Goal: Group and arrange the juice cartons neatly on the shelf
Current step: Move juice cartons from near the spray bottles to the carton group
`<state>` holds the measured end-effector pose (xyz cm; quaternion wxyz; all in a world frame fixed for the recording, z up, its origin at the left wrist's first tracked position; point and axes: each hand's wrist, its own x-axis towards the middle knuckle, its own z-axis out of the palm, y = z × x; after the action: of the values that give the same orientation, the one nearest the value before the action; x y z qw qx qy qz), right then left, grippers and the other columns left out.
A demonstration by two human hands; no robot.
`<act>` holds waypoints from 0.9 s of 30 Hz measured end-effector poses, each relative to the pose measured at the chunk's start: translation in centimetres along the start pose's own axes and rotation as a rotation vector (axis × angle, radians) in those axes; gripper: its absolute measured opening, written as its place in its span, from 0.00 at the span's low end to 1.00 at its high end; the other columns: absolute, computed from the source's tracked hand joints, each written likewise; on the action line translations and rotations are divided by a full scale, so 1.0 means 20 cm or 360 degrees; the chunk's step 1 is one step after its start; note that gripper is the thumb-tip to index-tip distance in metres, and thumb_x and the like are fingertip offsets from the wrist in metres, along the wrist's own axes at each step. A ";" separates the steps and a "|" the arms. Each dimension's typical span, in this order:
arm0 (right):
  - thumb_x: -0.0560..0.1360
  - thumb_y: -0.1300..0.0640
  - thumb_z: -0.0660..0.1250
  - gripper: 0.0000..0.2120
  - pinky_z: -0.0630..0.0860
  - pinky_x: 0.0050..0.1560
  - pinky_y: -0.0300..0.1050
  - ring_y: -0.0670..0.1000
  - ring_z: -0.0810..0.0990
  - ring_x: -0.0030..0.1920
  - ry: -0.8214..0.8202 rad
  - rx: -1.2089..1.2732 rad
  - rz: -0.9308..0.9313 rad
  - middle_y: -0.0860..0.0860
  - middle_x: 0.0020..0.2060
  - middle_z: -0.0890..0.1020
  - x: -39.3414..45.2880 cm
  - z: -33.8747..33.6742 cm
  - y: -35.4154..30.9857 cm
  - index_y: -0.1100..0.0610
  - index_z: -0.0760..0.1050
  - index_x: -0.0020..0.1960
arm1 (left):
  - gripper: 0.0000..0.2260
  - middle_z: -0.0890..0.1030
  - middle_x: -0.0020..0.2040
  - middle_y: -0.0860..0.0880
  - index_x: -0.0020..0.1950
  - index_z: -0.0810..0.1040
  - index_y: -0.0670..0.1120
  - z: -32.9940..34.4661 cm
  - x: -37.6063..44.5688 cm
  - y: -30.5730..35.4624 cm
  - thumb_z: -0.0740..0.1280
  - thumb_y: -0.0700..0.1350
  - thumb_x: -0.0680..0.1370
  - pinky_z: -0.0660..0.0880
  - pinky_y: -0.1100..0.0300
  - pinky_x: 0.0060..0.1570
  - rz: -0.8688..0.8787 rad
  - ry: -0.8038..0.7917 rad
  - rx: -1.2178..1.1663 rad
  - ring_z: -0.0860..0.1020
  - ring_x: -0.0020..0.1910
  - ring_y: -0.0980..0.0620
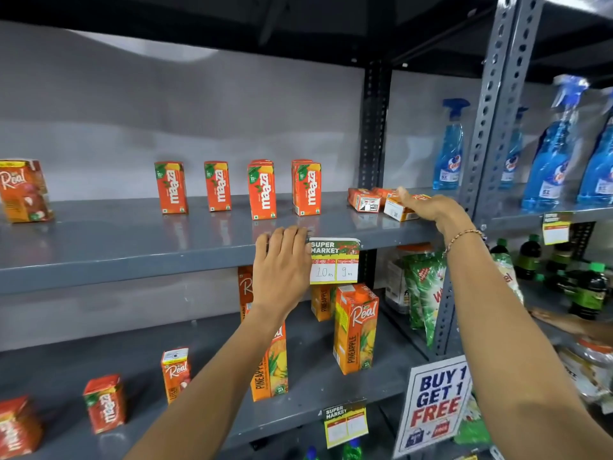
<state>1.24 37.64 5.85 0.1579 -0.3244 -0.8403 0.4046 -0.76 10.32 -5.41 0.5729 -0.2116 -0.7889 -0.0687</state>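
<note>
Right hand point(428, 205) on toppled carton point(398, 210); left hand point(282, 260) on shelf edge point(132, 263)

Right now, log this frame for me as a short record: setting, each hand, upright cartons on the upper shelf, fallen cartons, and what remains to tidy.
setting: shop shelf, grey metal
left hand: flat on the shelf's front edge beside the price tag, holding nothing
right hand: resting on a fallen small carton at the shelf's right end
upright cartons: four spaced stands of Maaza cartons; one Real carton far left
fallen cartons: a small cluster lying on their sides
remaining: fallen cartons not yet stood up or grouped
</note>
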 end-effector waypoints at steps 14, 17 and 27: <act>0.62 0.45 0.78 0.56 0.60 0.72 0.60 0.61 0.61 0.73 0.0204 0.0415 -0.0125 0.60 0.73 0.61 -0.11 0.03 -0.03 0.55 0.45 0.75 | 0.13 0.80 0.56 0.48 0.59 0.76 0.44 -0.03 0.01 0.01 0.59 0.49 0.80 0.69 0.52 0.58 -0.0048 -0.0146 -0.0004 0.78 0.55 0.47; 0.64 0.53 0.78 0.48 0.66 0.69 0.57 0.61 0.70 0.68 0.0262 0.0543 -0.0320 0.59 0.69 0.69 -0.14 0.07 -0.04 0.54 0.50 0.72 | 0.13 0.81 0.56 0.48 0.59 0.76 0.44 -0.04 0.02 0.00 0.58 0.49 0.80 0.69 0.52 0.57 -0.0042 -0.0197 -0.0003 0.78 0.55 0.47; 0.62 0.61 0.79 0.22 0.77 0.60 0.55 0.54 0.81 0.56 0.0024 0.0858 -0.0561 0.54 0.56 0.83 -0.40 0.26 -0.13 0.54 0.74 0.51 | 0.17 0.81 0.57 0.45 0.58 0.78 0.43 -0.23 -0.04 -0.30 0.54 0.48 0.79 0.71 0.47 0.61 -0.0033 -0.0365 0.0100 0.79 0.58 0.44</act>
<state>3.31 28.00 4.55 0.3120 -0.1233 -0.7449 0.5766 0.91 3.04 -3.89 0.4844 -0.1920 -0.8532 -0.0253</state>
